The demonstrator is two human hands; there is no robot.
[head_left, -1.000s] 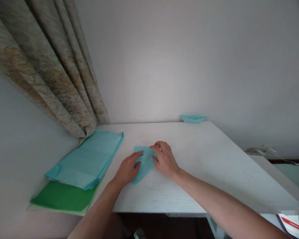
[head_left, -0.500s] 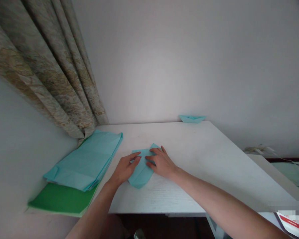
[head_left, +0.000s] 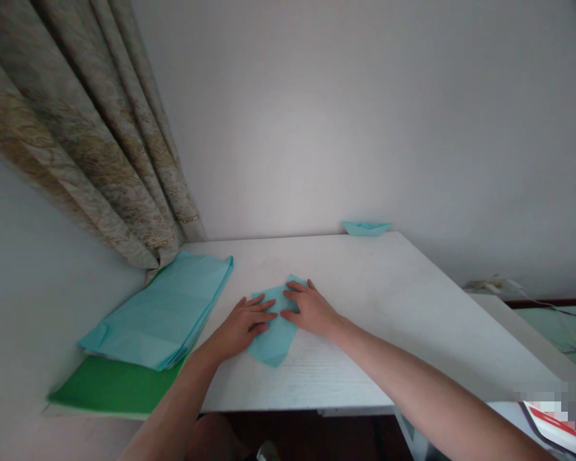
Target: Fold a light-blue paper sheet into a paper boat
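Table top [head_left: 388,346], white, stands against a plain wall [head_left: 345,121], with a patterned curtain [head_left: 96,134] hanging at its far left corner. Stacked blue paper sheets [head_left: 158,314] overlap a green paper sheet [head_left: 110,384] beside the left edge, apparently placed there to leave the table's middle free. A small blue paper boat [head_left: 365,228] sits at the far edge. Folded blue paper [head_left: 274,342] lies mid-table, between both hands. Left hand [head_left: 240,326] and right hand [head_left: 312,310] are open, palms down, fingers spread across the paper, with no pinch on it. This flat placement appears intended to hold the folds against the table.
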